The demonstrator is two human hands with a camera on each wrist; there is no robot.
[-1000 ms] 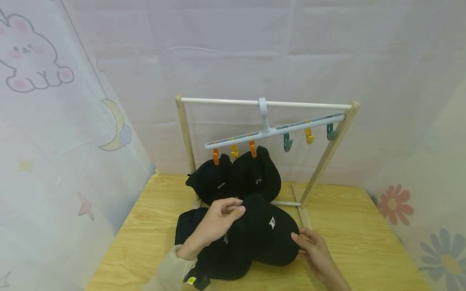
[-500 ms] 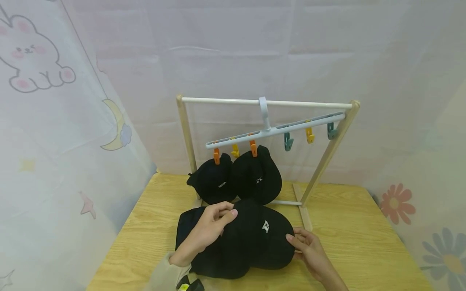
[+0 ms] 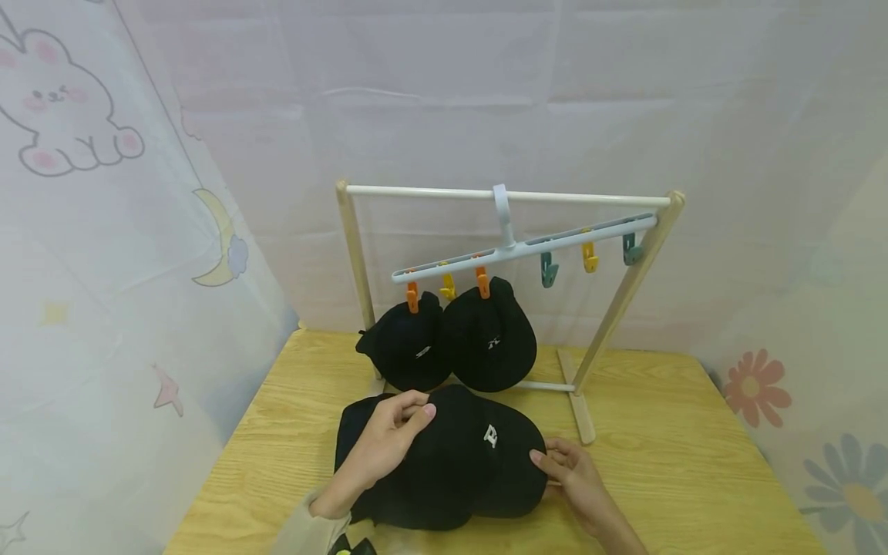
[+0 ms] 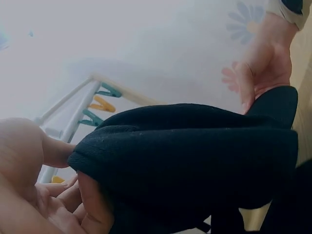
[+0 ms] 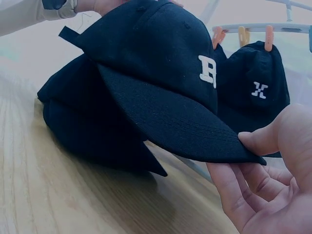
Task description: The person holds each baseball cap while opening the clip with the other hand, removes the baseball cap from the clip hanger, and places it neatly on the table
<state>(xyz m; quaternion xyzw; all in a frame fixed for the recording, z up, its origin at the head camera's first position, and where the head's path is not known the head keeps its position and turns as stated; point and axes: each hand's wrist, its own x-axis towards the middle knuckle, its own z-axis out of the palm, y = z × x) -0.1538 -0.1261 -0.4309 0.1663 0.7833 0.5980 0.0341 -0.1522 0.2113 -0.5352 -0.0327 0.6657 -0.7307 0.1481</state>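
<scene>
Both hands hold a black baseball cap [image 3: 461,439] with a white letter on its front. My left hand [image 3: 388,435] pinches the crown's back edge between thumb and fingers, as the left wrist view also shows. The brim [image 5: 180,122] is pinched at its edge by my right hand [image 5: 263,170], thumb on top and fingers beneath. Under and to the left of this cap, another dark cap [image 5: 83,122] lies on the wooden table [image 3: 666,462], partly covered in the head view.
Behind stands a wooden rack with a white bar [image 3: 590,198]. A light blue hanger [image 3: 509,250] hangs from it, tilted, with orange, yellow and green clips. Two black caps [image 3: 489,339] hang from its left clips, one [image 3: 405,347] farther left. Printed cloth walls surround the table.
Both hands have moved left and slightly down with the held cap, which now covers more of the cap lying under it. The hanging caps and hanger stay nearly still.
</scene>
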